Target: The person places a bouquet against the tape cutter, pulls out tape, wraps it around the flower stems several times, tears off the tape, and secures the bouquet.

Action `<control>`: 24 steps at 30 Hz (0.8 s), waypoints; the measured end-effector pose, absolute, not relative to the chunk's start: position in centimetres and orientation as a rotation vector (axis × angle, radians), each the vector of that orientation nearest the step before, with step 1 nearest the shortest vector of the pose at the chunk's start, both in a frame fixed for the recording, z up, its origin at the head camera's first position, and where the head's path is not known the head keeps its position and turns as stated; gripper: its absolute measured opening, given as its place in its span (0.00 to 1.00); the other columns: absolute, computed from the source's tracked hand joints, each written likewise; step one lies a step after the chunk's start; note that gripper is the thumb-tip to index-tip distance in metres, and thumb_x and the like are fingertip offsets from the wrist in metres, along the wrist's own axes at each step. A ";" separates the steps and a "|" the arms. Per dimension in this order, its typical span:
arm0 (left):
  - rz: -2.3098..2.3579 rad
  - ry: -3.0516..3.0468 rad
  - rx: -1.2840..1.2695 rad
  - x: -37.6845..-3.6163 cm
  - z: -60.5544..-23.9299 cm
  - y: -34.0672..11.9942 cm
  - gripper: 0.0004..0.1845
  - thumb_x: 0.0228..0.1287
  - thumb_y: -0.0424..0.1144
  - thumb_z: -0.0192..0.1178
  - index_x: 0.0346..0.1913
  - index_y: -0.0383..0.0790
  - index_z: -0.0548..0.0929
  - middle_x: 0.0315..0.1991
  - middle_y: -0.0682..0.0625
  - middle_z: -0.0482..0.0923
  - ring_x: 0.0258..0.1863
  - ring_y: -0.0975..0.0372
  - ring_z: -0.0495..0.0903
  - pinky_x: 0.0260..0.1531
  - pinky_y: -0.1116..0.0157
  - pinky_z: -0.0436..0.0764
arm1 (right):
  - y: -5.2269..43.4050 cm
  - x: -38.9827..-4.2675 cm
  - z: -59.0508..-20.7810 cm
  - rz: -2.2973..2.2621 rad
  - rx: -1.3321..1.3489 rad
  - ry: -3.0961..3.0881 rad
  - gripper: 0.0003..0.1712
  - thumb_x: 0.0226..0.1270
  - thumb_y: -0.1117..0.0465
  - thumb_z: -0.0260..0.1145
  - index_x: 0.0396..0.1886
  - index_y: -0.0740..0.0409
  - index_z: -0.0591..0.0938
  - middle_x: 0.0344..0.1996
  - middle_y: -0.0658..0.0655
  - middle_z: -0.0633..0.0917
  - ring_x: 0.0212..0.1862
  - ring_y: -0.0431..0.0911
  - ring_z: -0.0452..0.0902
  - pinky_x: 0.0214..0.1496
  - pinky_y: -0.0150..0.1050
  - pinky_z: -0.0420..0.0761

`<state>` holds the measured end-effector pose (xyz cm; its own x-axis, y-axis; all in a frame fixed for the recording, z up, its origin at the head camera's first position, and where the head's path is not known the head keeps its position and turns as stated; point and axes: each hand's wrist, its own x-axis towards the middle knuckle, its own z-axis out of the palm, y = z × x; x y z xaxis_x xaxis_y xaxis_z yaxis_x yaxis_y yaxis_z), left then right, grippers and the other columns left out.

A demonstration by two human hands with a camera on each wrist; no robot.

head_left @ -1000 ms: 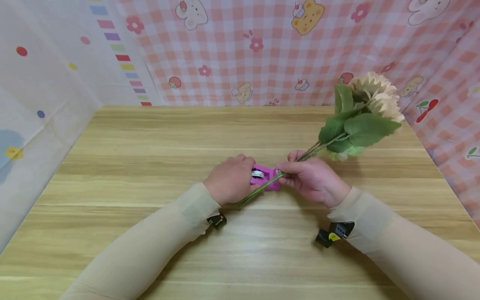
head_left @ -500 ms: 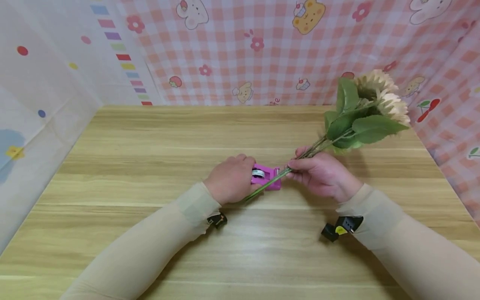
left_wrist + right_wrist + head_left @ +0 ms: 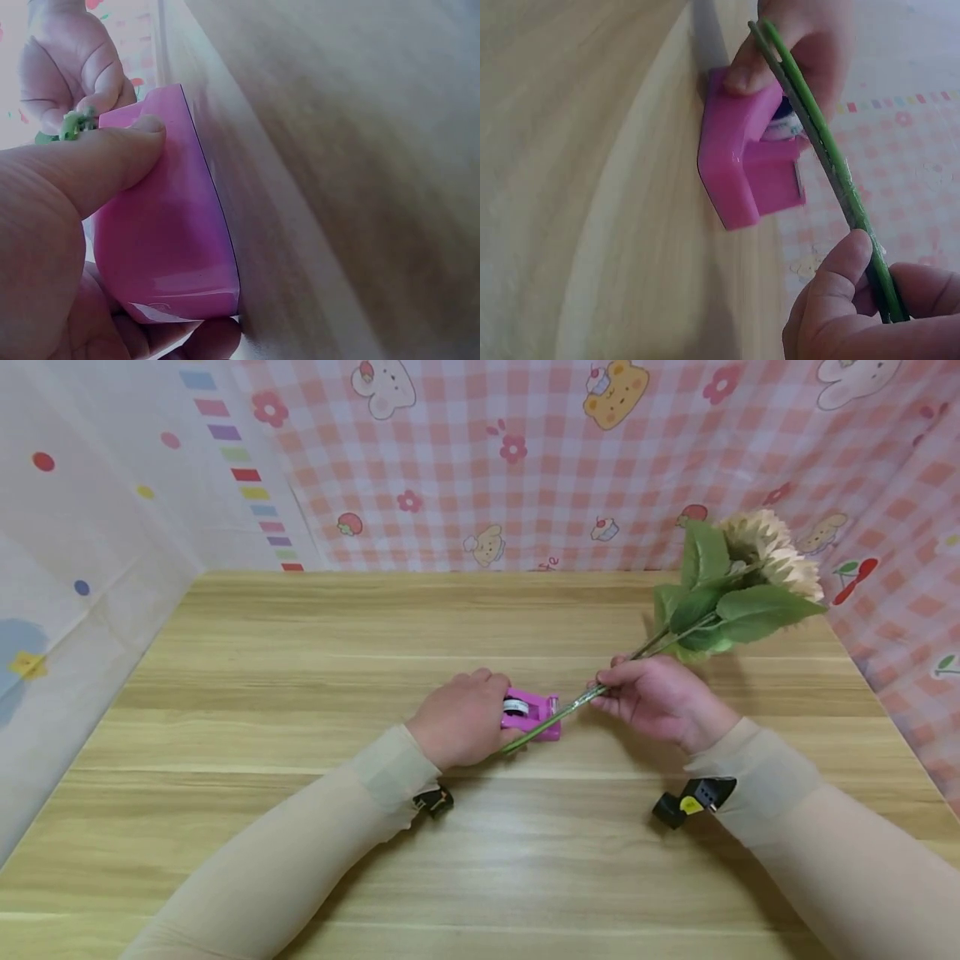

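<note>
My left hand (image 3: 463, 718) grips a pink tape dispenser (image 3: 169, 217) on the table, its thumb along one side and fingers round the other. A roll of tape (image 3: 515, 707) sits inside the dispenser. With thumb and fingers my right hand (image 3: 660, 700) pinches the green stems (image 3: 810, 112) of a bunch of cream artificial flowers (image 3: 776, 547) with broad green leaves (image 3: 765, 612). Clear, shiny tape (image 3: 844, 176) appears wrapped on the stems beside the right fingertips. The stem ends pass over the dispenser, close to the left thumb, and the blooms point to the far right.
The wood-grain table (image 3: 337, 635) spreads around both hands. A pink checked cloth (image 3: 450, 460) with cartoon prints hangs behind it, and a white dotted cloth (image 3: 97, 510) hangs at the left. Black cameras (image 3: 693, 802) are strapped under the wrists.
My right hand has moved to the right with the flowers, drawing the stems away from the dispenser's cutting end. The left hand and the tape dispenser have stayed in place.
</note>
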<state>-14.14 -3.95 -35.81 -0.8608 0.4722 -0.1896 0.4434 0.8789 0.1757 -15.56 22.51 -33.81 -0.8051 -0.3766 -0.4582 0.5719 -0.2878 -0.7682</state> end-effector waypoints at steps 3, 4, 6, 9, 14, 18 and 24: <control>0.186 2.825 0.708 -14.1 -35.8 -3.9 0.37 0.70 0.67 0.63 0.64 0.38 0.77 0.50 0.48 0.79 0.44 0.56 0.78 0.48 0.56 0.84 | 22.9 -15.9 -33.9 -2.124 0.259 1.366 0.20 0.81 0.74 0.50 0.25 0.60 0.76 0.31 0.56 0.86 0.35 0.45 0.85 0.46 0.34 0.87; 0.186 2.824 0.707 -14.1 -35.8 -3.9 0.36 0.70 0.66 0.63 0.64 0.38 0.77 0.50 0.48 0.79 0.44 0.56 0.78 0.48 0.56 0.84 | 23.0 -16.0 -34.0 -2.124 0.267 1.365 0.20 0.81 0.73 0.50 0.25 0.60 0.76 0.31 0.56 0.86 0.35 0.45 0.85 0.46 0.34 0.87; 0.187 2.819 0.704 -14.1 -35.8 -3.9 0.36 0.70 0.66 0.63 0.64 0.38 0.77 0.50 0.49 0.79 0.44 0.57 0.78 0.48 0.57 0.84 | 23.2 -16.2 -34.1 -2.114 0.283 1.363 0.19 0.81 0.73 0.49 0.27 0.61 0.78 0.31 0.56 0.86 0.36 0.45 0.85 0.46 0.35 0.87; 0.195 2.810 0.694 -14.1 -35.8 -3.9 0.37 0.69 0.67 0.63 0.64 0.38 0.77 0.52 0.49 0.79 0.45 0.58 0.77 0.49 0.58 0.83 | 23.3 -16.5 -34.4 -2.072 0.297 1.392 0.19 0.82 0.72 0.48 0.29 0.61 0.79 0.32 0.56 0.86 0.36 0.45 0.85 0.47 0.35 0.87; 0.213 2.798 0.693 -14.2 -35.7 -3.9 0.37 0.69 0.66 0.64 0.65 0.38 0.77 0.51 0.49 0.79 0.44 0.59 0.77 0.49 0.59 0.83 | 23.1 -16.6 -34.9 -2.031 0.298 1.483 0.16 0.81 0.72 0.49 0.31 0.60 0.77 0.31 0.55 0.85 0.36 0.43 0.84 0.46 0.34 0.86; 0.209 2.794 0.690 -14.1 -35.7 -3.9 0.38 0.68 0.66 0.65 0.66 0.38 0.76 0.51 0.49 0.79 0.45 0.58 0.77 0.50 0.58 0.83 | 22.9 -16.7 -35.3 -2.009 0.325 1.532 0.09 0.81 0.72 0.51 0.37 0.59 0.71 0.33 0.54 0.84 0.37 0.43 0.84 0.47 0.35 0.86; 0.208 2.796 0.698 -14.1 -35.6 -3.9 0.38 0.69 0.65 0.64 0.66 0.37 0.76 0.51 0.49 0.80 0.45 0.58 0.78 0.51 0.58 0.83 | 22.6 -16.4 -35.4 -1.925 0.382 1.605 0.07 0.84 0.68 0.49 0.40 0.59 0.70 0.36 0.54 0.87 0.38 0.45 0.86 0.50 0.40 0.88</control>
<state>-14.14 -3.92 -35.64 -0.8535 0.4782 -0.2072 0.4422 0.8749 0.1976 -16.38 22.61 -35.41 -0.7803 -0.2590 -0.5692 0.6066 -0.0919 -0.7897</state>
